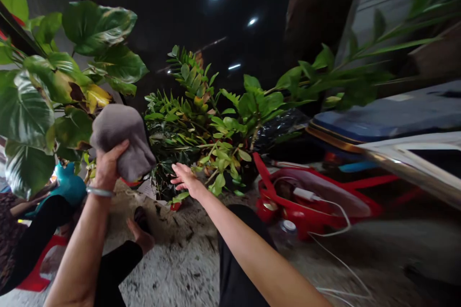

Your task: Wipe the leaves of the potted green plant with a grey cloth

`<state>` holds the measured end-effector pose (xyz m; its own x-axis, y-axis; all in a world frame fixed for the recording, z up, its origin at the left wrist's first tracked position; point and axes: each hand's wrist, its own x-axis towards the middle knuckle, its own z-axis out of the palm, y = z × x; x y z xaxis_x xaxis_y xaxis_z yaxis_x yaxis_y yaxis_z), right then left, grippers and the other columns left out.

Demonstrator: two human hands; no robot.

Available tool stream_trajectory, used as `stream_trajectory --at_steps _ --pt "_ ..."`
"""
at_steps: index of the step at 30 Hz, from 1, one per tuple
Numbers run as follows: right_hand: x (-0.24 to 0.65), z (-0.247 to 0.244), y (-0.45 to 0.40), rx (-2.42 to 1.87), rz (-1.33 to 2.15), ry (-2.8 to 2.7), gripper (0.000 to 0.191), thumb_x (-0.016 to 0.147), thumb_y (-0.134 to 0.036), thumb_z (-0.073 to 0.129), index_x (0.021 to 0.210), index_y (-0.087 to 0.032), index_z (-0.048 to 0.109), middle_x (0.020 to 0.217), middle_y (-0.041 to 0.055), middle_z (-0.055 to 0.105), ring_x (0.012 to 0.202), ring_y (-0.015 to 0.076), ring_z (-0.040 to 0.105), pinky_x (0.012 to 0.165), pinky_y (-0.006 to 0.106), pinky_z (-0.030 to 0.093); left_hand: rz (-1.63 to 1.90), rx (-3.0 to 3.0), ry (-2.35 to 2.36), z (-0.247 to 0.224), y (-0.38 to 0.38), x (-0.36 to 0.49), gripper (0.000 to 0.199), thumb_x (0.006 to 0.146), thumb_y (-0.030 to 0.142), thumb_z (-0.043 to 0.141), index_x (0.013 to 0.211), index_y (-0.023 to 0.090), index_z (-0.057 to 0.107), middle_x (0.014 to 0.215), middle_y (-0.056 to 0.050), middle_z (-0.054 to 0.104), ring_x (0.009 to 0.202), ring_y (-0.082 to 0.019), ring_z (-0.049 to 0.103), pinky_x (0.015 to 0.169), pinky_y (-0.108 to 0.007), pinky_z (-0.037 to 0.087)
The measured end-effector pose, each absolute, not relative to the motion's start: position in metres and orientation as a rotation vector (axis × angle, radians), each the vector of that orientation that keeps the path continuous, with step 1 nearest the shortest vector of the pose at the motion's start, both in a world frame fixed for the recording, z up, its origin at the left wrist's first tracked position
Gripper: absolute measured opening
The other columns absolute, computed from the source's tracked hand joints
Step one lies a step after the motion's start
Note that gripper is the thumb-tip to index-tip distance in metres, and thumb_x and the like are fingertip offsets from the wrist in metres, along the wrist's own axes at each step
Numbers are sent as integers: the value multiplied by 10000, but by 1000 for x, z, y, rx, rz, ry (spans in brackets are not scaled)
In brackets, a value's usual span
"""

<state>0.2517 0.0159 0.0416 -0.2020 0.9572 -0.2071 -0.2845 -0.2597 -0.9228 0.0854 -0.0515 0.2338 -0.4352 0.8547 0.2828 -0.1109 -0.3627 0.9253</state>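
- Dark ceiling (173,5) overhead, three lamps lit; rough grey floor (180,259) below, blurred.
- Left hand (108,165): raised, fingers closed around lower edge of cloth (120,139), thumb pressed across its front. Silver bangle (100,192) on wrist.
- Cloth: grey, bunched, held up in front of big-leaf plant (39,96), touching or just before its leaves; cannot tell which.
- Big-leaf plant: at far left, broad green leaves, one yellowed with brown patches just beside cloth.
- Right hand (185,177): stretched forward, palm down, fingers spread and slightly extended, holding nothing. Fingertips near lower leaves of middle plant (201,120); contact cannot be told.
- Middle plant: small glossy leaflets on upright stems, centre of view, base hidden by foliage.
- Third plant (324,76): long stems leaning in from right, blurred.
- Red stool (306,211): right of middle plant, lying on floor, white charger (306,194) resting on it, white cable (338,259) trailing toward lower right.
- Other person at lower left: dark sleeve (118,261), hand (140,235) low near floor, well apart from wearer's hands.
- Teal object (70,184) behind left wrist, partly hidden.
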Motion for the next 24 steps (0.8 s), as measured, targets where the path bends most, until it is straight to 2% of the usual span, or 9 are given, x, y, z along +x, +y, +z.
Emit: stream_trajectory --at_steps 3,4,7,11,15,17,20,22,24 --pt "237 41 21 -1024 1684 -994 240 772 -405 732 836 -188 650 557 -31 632 387 94 511 358 188 378 1582 1015 1246 197 -38 92 413 623 166 885 1013 177 748 938 -46 802 864 -270 751 820 -418 612" --pt "234 39 21 -1019 1690 -1009 211 748 -367 741 730 -191 626 474 -57 568 345 82 452 341 184 343 1459 990 1335 179 -44 91 394 572 154 896 942 153 761 865 -70 798 788 -295 751 741 -415 616" --pt "236 32 18 -1010 1696 -1051 268 697 -285 737 542 -201 536 354 -90 441 296 69 379 314 175 285 1151 1102 1281 145 -75 72 499 551 132 911 1037 157 800 1047 -176 796 943 -398 751 805 -447 610" --pt "251 28 17 -997 1705 -1057 221 690 -277 721 562 -195 561 398 -58 531 304 79 427 305 178 296 1275 1031 1219 179 -92 41 610 540 86 911 1130 158 777 1072 -189 794 1109 -457 707 886 -479 602" --pt "262 32 20 -975 1672 -964 209 700 -341 738 677 -204 582 473 -58 579 378 96 514 371 194 424 1585 981 1248 226 -49 48 582 616 224 913 1162 135 734 1033 -119 807 1065 -359 741 893 -409 619" --pt "263 34 21 -967 1660 -922 249 692 -369 752 682 -214 558 464 -68 550 388 99 521 387 202 444 1585 918 1240 217 -29 64 537 662 250 885 1159 125 724 984 -107 808 992 -315 763 878 -385 622" --pt "265 33 20 -964 1653 -891 281 668 -375 762 666 -221 528 457 -80 517 375 96 501 365 201 416 1321 916 1296 173 -31 83 516 663 242 879 1141 110 734 930 -123 804 846 -312 772 818 -420 626" --pt "268 32 19 -972 1653 -890 273 653 -357 762 650 -221 525 443 -85 497 365 96 490 344 196 385 1114 1050 1266 150 -53 84 518 624 199 898 1119 128 762 1001 -148 803 888 -346 765 834 -445 613" --pt "272 31 17 -986 1656 -900 250 646 -328 757 635 -216 534 439 -79 504 363 94 488 337 190 373 1025 1097 1226 149 -78 75 460 611 190 904 1056 154 794 1015 -171 802 960 -402 753 848 -479 606"
